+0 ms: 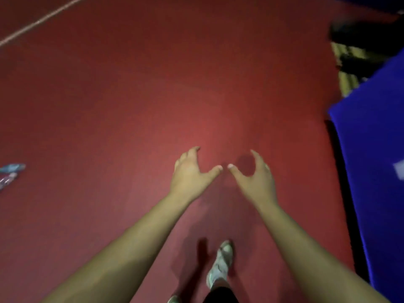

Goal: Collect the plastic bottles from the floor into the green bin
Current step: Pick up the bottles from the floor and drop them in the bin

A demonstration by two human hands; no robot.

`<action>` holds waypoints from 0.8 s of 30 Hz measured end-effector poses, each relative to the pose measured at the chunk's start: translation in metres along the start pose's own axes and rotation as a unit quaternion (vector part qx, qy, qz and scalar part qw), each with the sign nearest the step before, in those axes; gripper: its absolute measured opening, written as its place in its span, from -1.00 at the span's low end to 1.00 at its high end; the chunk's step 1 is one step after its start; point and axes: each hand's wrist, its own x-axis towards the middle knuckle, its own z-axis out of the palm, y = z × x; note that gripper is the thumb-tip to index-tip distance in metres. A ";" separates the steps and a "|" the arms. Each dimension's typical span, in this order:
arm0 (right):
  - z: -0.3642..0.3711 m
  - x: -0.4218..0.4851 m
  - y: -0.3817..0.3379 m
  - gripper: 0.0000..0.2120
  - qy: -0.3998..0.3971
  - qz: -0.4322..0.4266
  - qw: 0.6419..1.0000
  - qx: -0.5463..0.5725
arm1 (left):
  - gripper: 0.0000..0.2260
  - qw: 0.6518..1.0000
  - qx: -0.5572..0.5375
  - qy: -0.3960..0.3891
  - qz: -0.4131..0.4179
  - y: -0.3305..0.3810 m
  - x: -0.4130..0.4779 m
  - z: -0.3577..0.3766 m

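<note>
Both my arms reach forward over a red floor (pixel 153 95). My left hand (pixel 190 173) and my right hand (pixel 253 178) hang side by side near the middle of the view, fingers spread and curled, thumbs almost touching, nothing in either. Two plastic bottles lie at the far left edge: one with a blue label (pixel 13 167) and, just below it, one with a pink label (pixel 7 179). Both are blurred and far from my hands. No green bin is in sight.
A large blue mat or padded block (pixel 376 149) fills the right side. Dark objects and a yellowish striped patch (pixel 352 68) sit at the upper right. A pale line (pixel 39 20) crosses the floor's upper left. My shoe (pixel 220 265) is below my hands.
</note>
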 end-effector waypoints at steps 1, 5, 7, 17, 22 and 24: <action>0.020 0.020 -0.020 -0.22 -0.024 -0.028 0.999 0.000 | -0.27 0.999 -0.002 0.022 -0.029 -0.014 0.016 -0.015; 0.096 0.093 -0.096 -0.22 -0.133 -0.119 0.984 -0.009 | -0.30 0.984 -0.023 0.107 -0.140 -0.058 0.075 -0.066; 0.129 0.116 -0.134 -0.23 -0.207 -0.166 0.964 -0.027 | -0.34 0.966 -0.039 0.160 -0.201 -0.072 0.095 -0.095; 0.307 0.150 -0.328 -0.35 -0.430 -0.423 0.793 -0.091 | -0.45 0.822 -0.106 0.379 -0.413 -0.182 0.134 -0.210; 0.390 0.170 -0.398 -0.38 -0.452 -0.440 0.767 -0.119 | -0.51 0.769 -0.150 0.416 -0.462 -0.243 0.186 -0.269; 0.414 0.181 -0.426 -0.37 -0.461 -0.450 0.752 -0.140 | -0.53 0.763 -0.165 0.412 -0.470 -0.255 0.207 -0.293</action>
